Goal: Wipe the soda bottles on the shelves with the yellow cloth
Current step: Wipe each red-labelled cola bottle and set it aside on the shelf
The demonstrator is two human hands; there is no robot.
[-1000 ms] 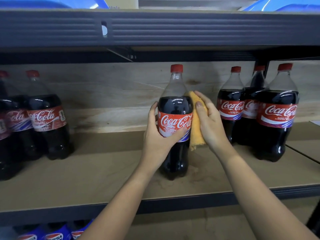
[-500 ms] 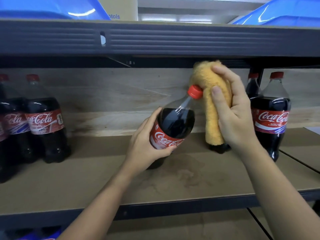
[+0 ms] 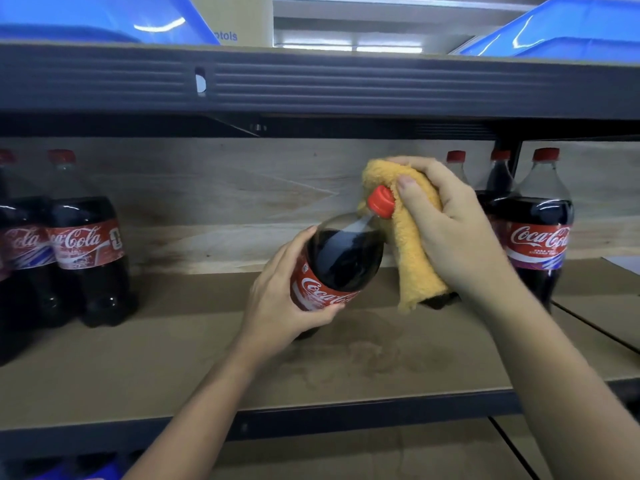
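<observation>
Now two hands work: left hand (image 3: pixel 280 299) grips one tilted bottle (image 3: pixel 341 258), right hand (image 3: pixel 450 233) clutches one yellow cloth (image 3: pixel 414 258).

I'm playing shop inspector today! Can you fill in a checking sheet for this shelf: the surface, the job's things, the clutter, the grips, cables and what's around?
Surface: brown shelf board, faint stain near the middle.
Job's things: tilted soda bottle, red cap against the yellow cloth.
Clutter: upright bottles at left and right.
Grips: left hand holds the tilted bottle; right hand grips the cloth.
Cables: nothing seen.
Surroundings: blue bins on the shelf above.
</observation>
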